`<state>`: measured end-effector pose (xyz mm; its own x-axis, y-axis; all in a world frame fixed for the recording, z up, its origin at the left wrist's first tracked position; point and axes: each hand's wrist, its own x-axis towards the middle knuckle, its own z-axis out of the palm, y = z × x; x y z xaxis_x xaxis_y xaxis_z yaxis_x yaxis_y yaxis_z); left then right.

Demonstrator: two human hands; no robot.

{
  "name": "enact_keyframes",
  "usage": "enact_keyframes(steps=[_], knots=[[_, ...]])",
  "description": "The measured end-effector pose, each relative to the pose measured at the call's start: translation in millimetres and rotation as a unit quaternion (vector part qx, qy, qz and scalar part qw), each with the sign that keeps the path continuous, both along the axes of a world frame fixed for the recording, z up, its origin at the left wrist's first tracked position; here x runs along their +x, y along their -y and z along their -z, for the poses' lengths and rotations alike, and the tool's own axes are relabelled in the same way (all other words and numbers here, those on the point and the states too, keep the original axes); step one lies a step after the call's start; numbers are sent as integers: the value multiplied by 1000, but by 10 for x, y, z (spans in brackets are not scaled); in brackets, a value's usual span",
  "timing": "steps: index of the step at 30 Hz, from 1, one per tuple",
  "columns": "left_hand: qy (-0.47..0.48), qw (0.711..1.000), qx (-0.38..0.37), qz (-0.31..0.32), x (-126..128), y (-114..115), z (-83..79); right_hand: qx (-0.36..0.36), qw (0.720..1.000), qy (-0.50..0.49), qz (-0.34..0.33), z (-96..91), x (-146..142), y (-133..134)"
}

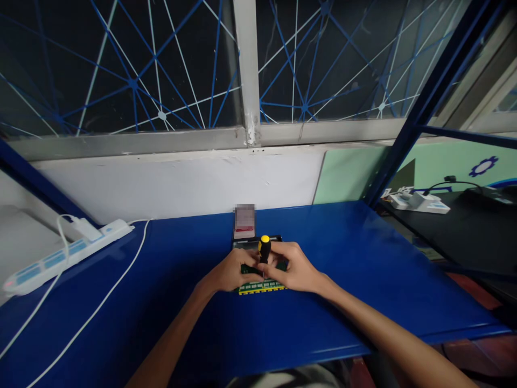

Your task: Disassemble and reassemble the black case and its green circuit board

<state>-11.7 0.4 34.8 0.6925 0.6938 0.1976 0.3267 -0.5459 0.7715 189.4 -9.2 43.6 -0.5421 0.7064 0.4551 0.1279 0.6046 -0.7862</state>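
A green circuit board (254,286) with a yellow toothed front edge lies on the blue table, partly covered by both hands. My right hand (297,267) grips a small screwdriver (265,249) with a black and yellow handle. The screwdriver stands nearly upright, its tip pointing down at the board. From the left side, my left hand (231,271) reaches over the board, thumb and fingers curled in close to the screwdriver's lower end. What those fingertips pinch, if anything, is hidden. Just behind the hands sits a dark open case (242,245).
A pale reddish card or box (244,220), partly pixelated, stands behind the case. On the left, a white power strip (68,256) trails white cables (117,285) across the blue table (331,231). Blue frame posts (420,102) rise at both sides. Right is a black table (476,231).
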Motion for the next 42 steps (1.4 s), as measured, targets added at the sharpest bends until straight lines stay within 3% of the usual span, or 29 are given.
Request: enact_keyframes(steps=[11, 18, 27, 34, 42], knots=[[-12, 999, -20, -31, 7, 8, 19, -20, 1000, -12, -6, 32, -24, 4], [-4, 1000, 10, 5, -4, -4, 34, -15, 1000, -5, 4, 0, -2, 13], [16, 1000, 2, -12, 31, 24, 38, -7, 999, -45, 7, 55, -46, 15], [4, 999, 32, 8, 15, 9, 13, 11, 999, -27, 21, 48, -16, 9], [13, 1000, 21, -12, 39, 26, 8, 17, 999, -21, 26, 76, -38, 4]])
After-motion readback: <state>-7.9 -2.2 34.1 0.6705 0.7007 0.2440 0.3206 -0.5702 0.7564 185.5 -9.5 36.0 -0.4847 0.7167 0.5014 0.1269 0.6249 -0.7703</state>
